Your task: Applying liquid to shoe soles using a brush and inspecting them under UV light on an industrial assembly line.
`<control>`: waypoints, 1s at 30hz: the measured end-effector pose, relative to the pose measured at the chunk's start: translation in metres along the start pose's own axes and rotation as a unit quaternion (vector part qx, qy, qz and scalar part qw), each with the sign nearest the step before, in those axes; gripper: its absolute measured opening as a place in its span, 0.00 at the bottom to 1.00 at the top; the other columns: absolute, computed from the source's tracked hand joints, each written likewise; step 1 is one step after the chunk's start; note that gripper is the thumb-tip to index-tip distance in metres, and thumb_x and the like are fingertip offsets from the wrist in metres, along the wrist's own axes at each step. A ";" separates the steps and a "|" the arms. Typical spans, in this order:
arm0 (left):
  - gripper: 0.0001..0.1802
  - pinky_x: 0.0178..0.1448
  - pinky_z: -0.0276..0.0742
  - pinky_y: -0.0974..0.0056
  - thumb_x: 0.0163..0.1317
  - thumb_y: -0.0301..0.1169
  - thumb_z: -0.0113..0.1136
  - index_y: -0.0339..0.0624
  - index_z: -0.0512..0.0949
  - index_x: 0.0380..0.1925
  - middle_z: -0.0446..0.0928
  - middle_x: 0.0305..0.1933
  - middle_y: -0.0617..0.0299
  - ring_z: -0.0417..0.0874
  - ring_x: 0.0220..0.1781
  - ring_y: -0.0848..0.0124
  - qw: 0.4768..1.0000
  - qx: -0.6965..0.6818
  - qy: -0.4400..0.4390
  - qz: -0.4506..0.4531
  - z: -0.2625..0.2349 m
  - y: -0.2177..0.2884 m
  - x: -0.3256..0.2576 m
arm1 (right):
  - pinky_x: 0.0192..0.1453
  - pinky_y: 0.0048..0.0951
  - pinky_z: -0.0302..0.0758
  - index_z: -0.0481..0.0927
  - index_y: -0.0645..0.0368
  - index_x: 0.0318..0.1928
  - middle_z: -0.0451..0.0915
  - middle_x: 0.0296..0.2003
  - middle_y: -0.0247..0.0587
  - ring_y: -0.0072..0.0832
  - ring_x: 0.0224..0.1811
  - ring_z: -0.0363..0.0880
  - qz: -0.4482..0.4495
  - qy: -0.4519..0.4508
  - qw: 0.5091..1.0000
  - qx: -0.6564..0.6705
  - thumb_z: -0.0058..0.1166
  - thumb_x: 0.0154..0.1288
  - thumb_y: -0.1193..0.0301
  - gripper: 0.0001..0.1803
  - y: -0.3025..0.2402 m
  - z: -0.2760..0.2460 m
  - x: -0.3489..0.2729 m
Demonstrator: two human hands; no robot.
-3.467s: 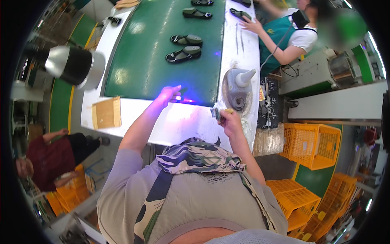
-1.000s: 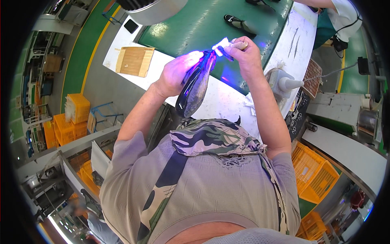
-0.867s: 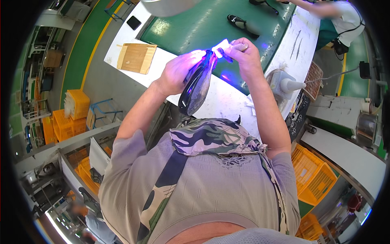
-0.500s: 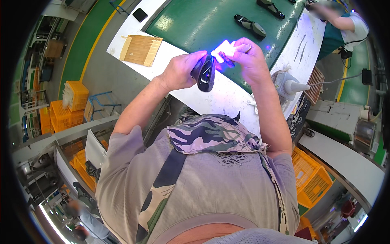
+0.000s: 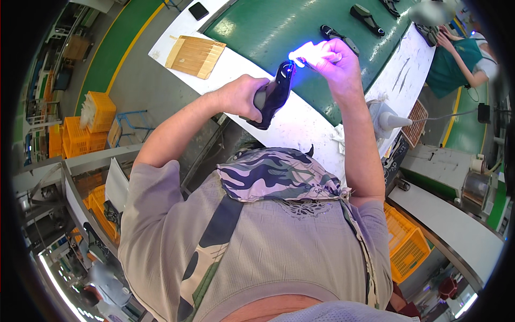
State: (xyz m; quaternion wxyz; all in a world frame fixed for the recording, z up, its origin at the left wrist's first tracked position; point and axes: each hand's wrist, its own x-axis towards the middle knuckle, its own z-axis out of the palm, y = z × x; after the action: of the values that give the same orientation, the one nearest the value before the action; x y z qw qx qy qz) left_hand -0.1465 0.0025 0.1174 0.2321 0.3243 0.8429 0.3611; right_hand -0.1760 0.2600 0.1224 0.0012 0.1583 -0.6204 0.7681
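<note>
A camouflage scarf covers the chest at six o'clock. Above it, the left hand is wrapped around a dark shoe piece, hiding its lower end. At one o'clock the right hand pinches a small light; violet glare washes out its shape. Beyond, shoe soles lie on the green belt.

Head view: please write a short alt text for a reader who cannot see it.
A person's left hand grips a dark shoe while the right hand shines a small violet light on its tip, above a white bench beside a green conveyor belt.
</note>
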 end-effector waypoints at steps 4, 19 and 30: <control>0.32 0.47 0.80 0.62 0.33 0.33 0.75 0.34 0.76 0.42 0.83 0.36 0.51 0.85 0.37 0.60 0.999 -0.024 -0.038 -0.027 -0.001 0.004 -0.005 | 0.41 0.14 0.68 0.70 0.59 0.31 0.71 0.31 0.27 0.10 0.31 0.65 -0.014 -0.005 0.999 0.031 0.57 0.55 0.84 0.10 0.004 0.003 0.001; 0.32 0.51 0.76 0.67 0.36 0.27 0.74 0.34 0.75 0.47 0.81 0.40 0.61 0.81 0.41 0.71 0.935 -0.341 -0.058 -0.083 0.011 -0.014 -0.018 | 0.45 0.18 0.71 0.69 0.59 0.30 0.75 0.33 0.32 0.13 0.33 0.68 -0.055 -0.042 0.997 -0.038 0.59 0.57 0.84 0.12 0.012 0.024 -0.015; 0.36 0.53 0.76 0.65 0.39 0.30 0.72 0.32 0.74 0.53 0.80 0.44 0.57 0.81 0.43 0.69 0.862 -0.497 -0.004 -0.101 0.025 -0.027 -0.026 | 0.49 0.27 0.74 0.69 0.60 0.32 0.77 0.37 0.39 0.24 0.42 0.75 -0.025 -0.079 0.997 -0.001 0.61 0.56 0.83 0.12 0.037 0.032 -0.036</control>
State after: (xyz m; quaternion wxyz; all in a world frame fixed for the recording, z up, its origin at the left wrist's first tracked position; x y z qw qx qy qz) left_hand -0.1234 -0.0190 0.0848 0.4016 0.0801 0.5787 0.7053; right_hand -0.1414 0.2276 0.0841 -0.0287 0.2340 -0.6153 0.7522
